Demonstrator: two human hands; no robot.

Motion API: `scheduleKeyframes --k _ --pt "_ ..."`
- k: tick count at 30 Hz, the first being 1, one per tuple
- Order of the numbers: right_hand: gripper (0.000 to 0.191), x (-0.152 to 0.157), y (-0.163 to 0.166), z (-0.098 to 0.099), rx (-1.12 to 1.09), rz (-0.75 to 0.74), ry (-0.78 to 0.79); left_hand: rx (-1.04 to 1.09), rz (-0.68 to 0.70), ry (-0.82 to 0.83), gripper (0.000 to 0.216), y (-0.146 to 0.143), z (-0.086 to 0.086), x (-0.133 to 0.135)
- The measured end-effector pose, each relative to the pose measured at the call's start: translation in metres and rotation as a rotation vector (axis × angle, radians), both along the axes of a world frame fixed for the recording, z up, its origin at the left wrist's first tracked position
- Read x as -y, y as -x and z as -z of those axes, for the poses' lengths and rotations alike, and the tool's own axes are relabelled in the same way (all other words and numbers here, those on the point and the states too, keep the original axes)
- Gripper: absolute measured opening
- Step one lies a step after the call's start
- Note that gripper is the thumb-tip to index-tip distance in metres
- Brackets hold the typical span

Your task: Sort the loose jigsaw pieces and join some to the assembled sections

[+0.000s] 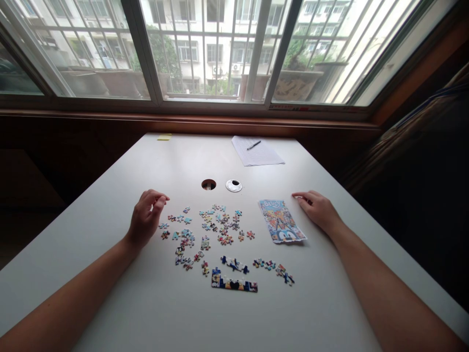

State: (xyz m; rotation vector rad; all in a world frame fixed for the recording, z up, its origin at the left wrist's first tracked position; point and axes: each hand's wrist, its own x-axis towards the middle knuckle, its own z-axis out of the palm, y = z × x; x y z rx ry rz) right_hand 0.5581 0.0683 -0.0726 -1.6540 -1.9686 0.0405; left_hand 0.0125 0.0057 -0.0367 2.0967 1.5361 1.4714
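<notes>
Resting on a white table (164, 313), both bare forearms reach forward on either side of a scatter of small puzzle pieces (208, 230). The left hand (146, 217) hovers just beside the left edge of that scatter, its fingers loosely curled with the fingertips drawn in toward the thumb; whether a piece sits between them cannot be told. The right hand (318, 209) lies palm down on the table, fingers stretched out and relaxed, gripping nothing, just to the right of a colourful printed packet (281, 221) that lies flat and slightly slanted. The loose pieces spread across the middle of the table between the two hands, most of them apart from one another. Nearer the person, a short joined strip (234, 283) of dark pieces lies by itself, with a few small joined clusters (234, 264) just beyond it. Farther back, a round hole (208, 184) in the tabletop sits beside its loose round cap (233, 185). Near the far edge lie a sheet of paper (262, 155) with a pen (253, 145) on top, and well to the left a yellow note (164, 137). A wide barred window (220, 49) runs behind the table.
</notes>
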Motion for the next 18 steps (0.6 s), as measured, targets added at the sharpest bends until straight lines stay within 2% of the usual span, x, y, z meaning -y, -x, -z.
scheduleKeyframes --k 5,10,15,18 --pt "0.030 0.002 0.003 -0.008 -0.009 -0.004 -0.108 0.153 -0.086 0.088 0.025 0.007 0.007 -0.010" --pt "0.029 0.006 0.024 -0.028 0.004 -0.039 -0.211 0.249 -0.122 0.196 0.025 0.015 0.014 -0.020" --pt "0.028 0.015 0.060 -0.057 0.068 -0.257 -0.228 0.304 -0.123 0.241 0.025 0.017 0.018 -0.025" --pt "0.026 0.024 0.082 -0.078 0.092 -0.387 -0.180 0.297 -0.130 0.247 0.024 0.016 0.017 -0.024"
